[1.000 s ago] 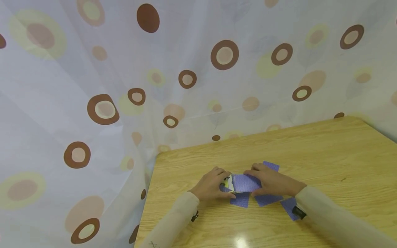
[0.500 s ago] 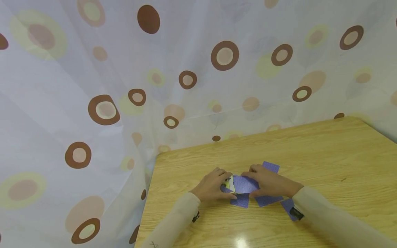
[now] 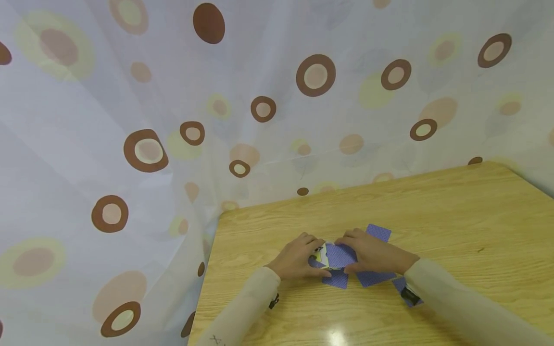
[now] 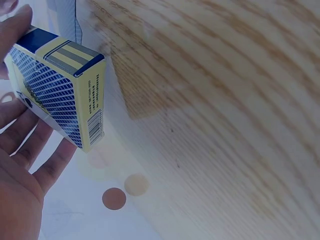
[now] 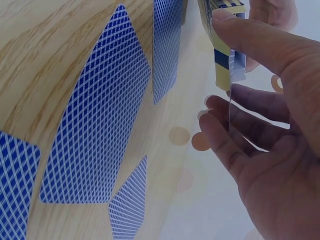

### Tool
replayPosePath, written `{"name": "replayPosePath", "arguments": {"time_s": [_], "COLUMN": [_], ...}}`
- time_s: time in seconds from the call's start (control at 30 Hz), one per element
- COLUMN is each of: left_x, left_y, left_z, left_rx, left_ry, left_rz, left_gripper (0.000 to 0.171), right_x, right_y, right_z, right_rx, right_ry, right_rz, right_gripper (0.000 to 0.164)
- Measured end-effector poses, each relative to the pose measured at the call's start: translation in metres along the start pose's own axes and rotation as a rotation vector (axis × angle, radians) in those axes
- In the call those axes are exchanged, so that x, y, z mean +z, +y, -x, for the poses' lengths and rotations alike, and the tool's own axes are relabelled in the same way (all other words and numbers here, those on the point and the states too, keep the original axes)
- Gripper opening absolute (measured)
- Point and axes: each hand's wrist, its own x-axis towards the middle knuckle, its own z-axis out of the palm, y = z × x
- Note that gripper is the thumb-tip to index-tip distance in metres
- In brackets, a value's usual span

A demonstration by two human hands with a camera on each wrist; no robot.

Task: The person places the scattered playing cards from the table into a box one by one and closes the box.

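My left hand (image 3: 297, 258) grips a small blue-and-cream playing-card box (image 4: 55, 90) by its sides, thumb on one edge and fingers on the other. The box is raised above the table, its end turned toward my right hand (image 3: 373, 253). Between thumb and fingers the right hand holds a blue-backed playing card (image 3: 340, 256), seen nearly edge-on in the right wrist view. The card's left end meets the opened end of the box, beside a white flap (image 5: 237, 69). Part of the card lies hidden behind the right fingers.
Several loose blue-backed playing cards lie face down on the wooden table (image 3: 433, 211): one card (image 3: 379, 232) behind the right hand, one card (image 3: 335, 279) below the box, another card (image 5: 100, 115) under the right hand. A patterned curtain (image 3: 277, 144) hangs behind the table.
My right hand has moved a little left toward the box, and less of the held card shows between the hands. The left hand has stayed nearly still.
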Motion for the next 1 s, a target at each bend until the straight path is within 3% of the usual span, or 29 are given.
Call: {"name": "replayPosePath", "arguments": {"time_s": [0.3, 0.57, 1.0], "left_x": [-0.002, -0.003, -0.002], "left_y": [-0.001, 0.0, 0.0], "left_z": [-0.005, -0.006, -0.005], "left_rx": [-0.018, -0.019, -0.012], "left_ry": [-0.019, -0.031, -0.028], "left_rz": [-0.014, -0.031, -0.023], "left_gripper": [0.086, 0.086, 0.087], "right_x": [-0.001, 0.003, 0.001], "right_y": [-0.004, -0.004, -0.016], "right_z": [-0.004, -0.005, -0.008], "right_rx": [-0.024, -0.001, -0.01], "right_ry": [0.047, 0.053, 0.038], "right_rz": [0.039, -0.054, -0.096], "right_gripper": [0.073, 0.086, 0.086]}}
